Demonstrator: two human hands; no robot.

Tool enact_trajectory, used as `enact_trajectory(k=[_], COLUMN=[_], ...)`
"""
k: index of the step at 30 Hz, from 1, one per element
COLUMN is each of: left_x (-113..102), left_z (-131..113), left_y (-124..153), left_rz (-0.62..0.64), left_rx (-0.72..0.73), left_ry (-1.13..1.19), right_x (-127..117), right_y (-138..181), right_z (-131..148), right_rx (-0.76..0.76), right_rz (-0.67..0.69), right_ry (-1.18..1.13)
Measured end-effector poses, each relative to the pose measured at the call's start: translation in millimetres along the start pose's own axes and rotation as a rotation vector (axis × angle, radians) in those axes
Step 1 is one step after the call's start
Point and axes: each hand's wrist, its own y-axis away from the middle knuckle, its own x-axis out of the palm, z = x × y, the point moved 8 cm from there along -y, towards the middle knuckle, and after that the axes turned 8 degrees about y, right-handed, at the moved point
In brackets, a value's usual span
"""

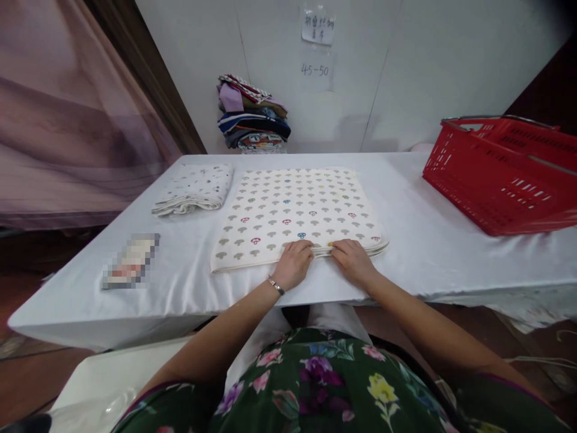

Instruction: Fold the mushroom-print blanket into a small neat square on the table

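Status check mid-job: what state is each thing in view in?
Mushroom-print cloth: folded in layers, lying flat
Hands: both touching its near edge
Smaller-print cloth: folded, lying at left
Cloth pile: stacked by the wall
Red basket: upright, contents hidden
Tablecloth: spread, slightly wrinkled

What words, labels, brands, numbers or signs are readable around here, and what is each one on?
"45-50": on the lower sheet on the wall.
"折叠织物 / 桌布": a likely reading of the upper sheet; its strokes are blurred, so not certain.
Pixelated flat object on the table: any text there is unreadable.
Mushroom-print cloth: pictures only, no lettering visible.
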Motion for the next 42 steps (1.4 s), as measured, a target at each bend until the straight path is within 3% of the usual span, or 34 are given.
enact_trajectory(k=[30,42], left_x=[14.8,-3.0], left_z=[-10.4,-2.9], left_y=[-6.9,9.0], left_rz=[0.142,0.124], left_rx=[0.093,0.015], left_ry=[-0.247,-0.228], right_x=[-2.7,3.8], right_y=[12.6,10.6], right_z=[6.8,2.9], right_rx=[-0.104,-0.070], right_rz=[-0.034,-0.033], right_ry=[-0.047,-0.046])
